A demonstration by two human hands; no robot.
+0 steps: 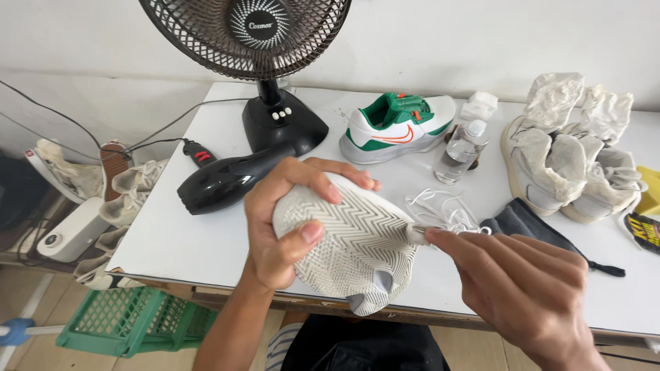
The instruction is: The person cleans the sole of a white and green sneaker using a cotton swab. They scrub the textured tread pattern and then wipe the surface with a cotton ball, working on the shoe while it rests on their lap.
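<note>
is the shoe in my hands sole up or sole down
Sole up. The left hand holds the white shoe with its zigzag tread facing the camera; the right hand pinches something small at its edge.

The sole [350, 237] under my fingers [302, 237] is off-white with a zigzag herringbone tread. On the white tabletop [172, 240] sit a white, green and orange sneaker [395, 127], a black hair dryer [227, 180], a black fan [265, 41], white laces [443, 206] and a dark grey cloth [526, 223].
</note>
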